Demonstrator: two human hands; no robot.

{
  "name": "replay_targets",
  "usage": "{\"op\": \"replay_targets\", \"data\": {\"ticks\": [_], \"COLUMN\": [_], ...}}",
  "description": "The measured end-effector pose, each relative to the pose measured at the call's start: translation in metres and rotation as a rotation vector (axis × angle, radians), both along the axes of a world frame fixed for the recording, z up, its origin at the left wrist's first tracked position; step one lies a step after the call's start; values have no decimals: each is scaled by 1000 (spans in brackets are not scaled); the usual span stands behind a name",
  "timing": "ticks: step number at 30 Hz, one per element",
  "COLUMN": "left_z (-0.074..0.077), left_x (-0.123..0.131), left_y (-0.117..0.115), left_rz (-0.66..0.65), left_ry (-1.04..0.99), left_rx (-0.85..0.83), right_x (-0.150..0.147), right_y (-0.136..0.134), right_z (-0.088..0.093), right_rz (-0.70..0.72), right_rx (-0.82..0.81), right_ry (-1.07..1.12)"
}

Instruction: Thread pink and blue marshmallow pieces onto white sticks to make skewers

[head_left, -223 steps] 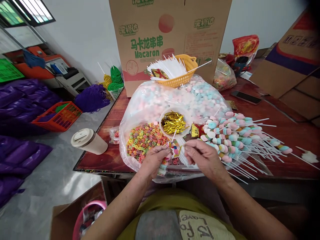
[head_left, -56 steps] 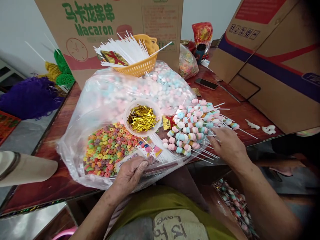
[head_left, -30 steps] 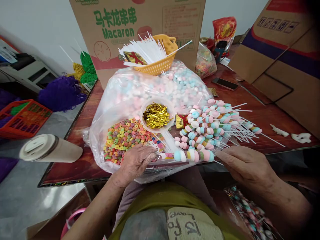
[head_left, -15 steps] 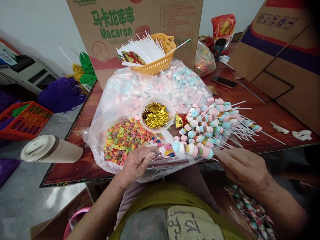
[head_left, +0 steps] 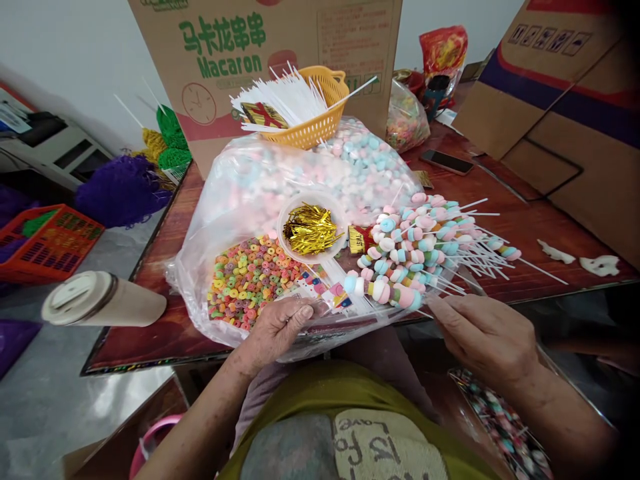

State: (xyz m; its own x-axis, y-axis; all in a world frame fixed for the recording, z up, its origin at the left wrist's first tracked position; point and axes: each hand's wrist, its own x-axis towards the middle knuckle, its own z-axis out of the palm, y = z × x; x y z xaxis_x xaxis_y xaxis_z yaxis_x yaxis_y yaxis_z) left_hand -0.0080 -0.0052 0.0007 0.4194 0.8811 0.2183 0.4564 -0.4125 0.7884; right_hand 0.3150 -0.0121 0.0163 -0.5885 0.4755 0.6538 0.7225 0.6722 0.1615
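My right hand [head_left: 483, 333] pinches the bare stick end of a marshmallow skewer [head_left: 383, 291], threaded with pink, white and blue marshmallows and ring pieces. The skewer points left, its tip near a clear plastic packaging bag [head_left: 334, 297] with a colourful print. My left hand [head_left: 283, 325] grips this bag between thumb and fingers; whether the tip touches it I cannot tell. Just behind lies a pile of finished skewers [head_left: 425, 240], sticks to the right. Coloured cereal rings [head_left: 250, 277] are heaped left of the bag. A white bowl [head_left: 283, 233] holds gold twist ties [head_left: 313, 230].
A big clear sack of marshmallows [head_left: 280, 167] lies behind, with a yellow basket [head_left: 310, 133] of white sticks above it. On the left stands a lidded cup [head_left: 115, 300]. A phone [head_left: 447, 162] and cardboard boxes [head_left: 550, 127] are at right. Wrapped skewers [head_left: 500, 420] lie below.
The skewer in my right hand has risen slightly relative to the printed bag. My left hand keeps its grip on the bag, and the view has shifted a little.
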Motion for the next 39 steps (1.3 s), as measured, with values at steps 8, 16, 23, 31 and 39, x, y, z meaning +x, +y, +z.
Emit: {"op": "replay_targets", "data": {"ticks": [8,16,23,31,39], "left_z": [-3,0,0,-8,-6], "left_x": [-4,-1,-3,-5,-3], "left_y": [1,0,1,2,1], "left_rz": [77,15,7,119,17], "left_ry": [157,197,124,390,310], "left_rx": [90,105,88,231,313], "right_x": [6,6,3,3,3], "right_y": [-5,-3,-4,-4,-2], "right_z": [4,1,3,3,-1], "right_rz": [83,57,-17,82,-40], "right_rx": [-35,-64,-37,-42,-46], "right_ry": [-59,5,30,-62,-8]}}
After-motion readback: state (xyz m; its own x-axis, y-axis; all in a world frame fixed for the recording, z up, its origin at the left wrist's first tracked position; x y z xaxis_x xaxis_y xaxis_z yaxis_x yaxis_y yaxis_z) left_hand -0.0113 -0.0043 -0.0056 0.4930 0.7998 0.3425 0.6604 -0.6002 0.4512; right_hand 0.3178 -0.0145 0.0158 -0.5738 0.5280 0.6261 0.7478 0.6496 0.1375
